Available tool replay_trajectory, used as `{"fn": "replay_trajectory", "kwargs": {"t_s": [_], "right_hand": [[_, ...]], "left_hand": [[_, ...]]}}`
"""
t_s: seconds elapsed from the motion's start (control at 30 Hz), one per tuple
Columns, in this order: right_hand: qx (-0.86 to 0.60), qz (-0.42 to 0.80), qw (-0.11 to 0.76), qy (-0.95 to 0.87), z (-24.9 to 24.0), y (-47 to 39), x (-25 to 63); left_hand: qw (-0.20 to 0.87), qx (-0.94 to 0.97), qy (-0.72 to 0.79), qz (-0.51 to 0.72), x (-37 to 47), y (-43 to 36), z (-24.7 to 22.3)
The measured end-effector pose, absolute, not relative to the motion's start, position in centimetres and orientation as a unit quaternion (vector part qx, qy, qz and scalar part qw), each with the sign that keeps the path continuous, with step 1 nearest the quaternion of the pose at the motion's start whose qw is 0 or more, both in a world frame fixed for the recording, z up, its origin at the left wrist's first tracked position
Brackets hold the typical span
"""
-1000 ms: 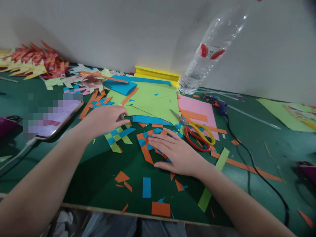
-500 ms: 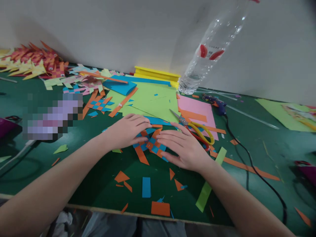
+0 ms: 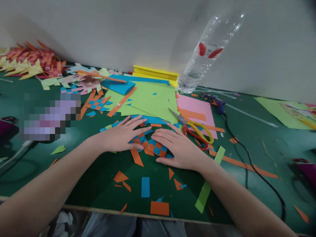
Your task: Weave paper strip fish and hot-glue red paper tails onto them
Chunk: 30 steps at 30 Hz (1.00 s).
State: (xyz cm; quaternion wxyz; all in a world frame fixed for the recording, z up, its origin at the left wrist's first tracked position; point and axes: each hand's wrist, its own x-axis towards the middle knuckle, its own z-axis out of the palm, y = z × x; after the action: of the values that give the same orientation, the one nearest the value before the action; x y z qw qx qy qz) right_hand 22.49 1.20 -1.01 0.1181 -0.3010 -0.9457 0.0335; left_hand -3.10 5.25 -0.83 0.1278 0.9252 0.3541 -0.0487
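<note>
On the table between my hands lie woven orange-and-blue paper fish [image 3: 157,148], partly hidden under my fingers. My left hand [image 3: 118,134] is open, its fingers spread over the left part of the woven pieces, with the thumb touching one. My right hand [image 3: 181,146] is open too, fingers stretched out across the right part, palm down, with the thumb apart below. An orange strip [image 3: 137,158] sticks out under my left thumb. Just beyond my right hand lie scissors [image 3: 195,128] with red and yellow handles, blades pointing to the back left.
Green sheets [image 3: 153,98] and a pink sheet [image 3: 207,108] lie behind my hands. A plastic bottle [image 3: 202,62] stands at the wall. To the right is a glue gun [image 3: 217,102] with a black cord. Finished red and yellow paper fish [image 3: 32,62] are heaped at far left. Paper scraps lie in front.
My left hand has slid slightly left and its fingers have spread wider. My right hand has shifted a little left. The woven pieces have moved slightly and show more between the hands.
</note>
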Motion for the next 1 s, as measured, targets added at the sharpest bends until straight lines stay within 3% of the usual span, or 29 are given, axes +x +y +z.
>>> {"fn": "replay_trajectory", "kwargs": {"t_s": [0.77, 0.87, 1.0], "right_hand": [[-0.309, 0.018, 0.129, -0.942, -0.3, 0.9, 22.4], [-0.293, 0.024, 0.135, -0.946, -0.4, 1.0, 22.5], [-0.282, 0.042, 0.150, -0.947, -0.5, 1.1, 22.6]], "left_hand": [[0.174, 0.903, 0.390, -0.055, -4.5, 5.7, -0.1], [0.181, 0.903, 0.391, -0.004, -4.5, 5.7, 0.3], [0.113, 0.910, 0.365, 0.160, -4.9, 6.5, 1.4]]}}
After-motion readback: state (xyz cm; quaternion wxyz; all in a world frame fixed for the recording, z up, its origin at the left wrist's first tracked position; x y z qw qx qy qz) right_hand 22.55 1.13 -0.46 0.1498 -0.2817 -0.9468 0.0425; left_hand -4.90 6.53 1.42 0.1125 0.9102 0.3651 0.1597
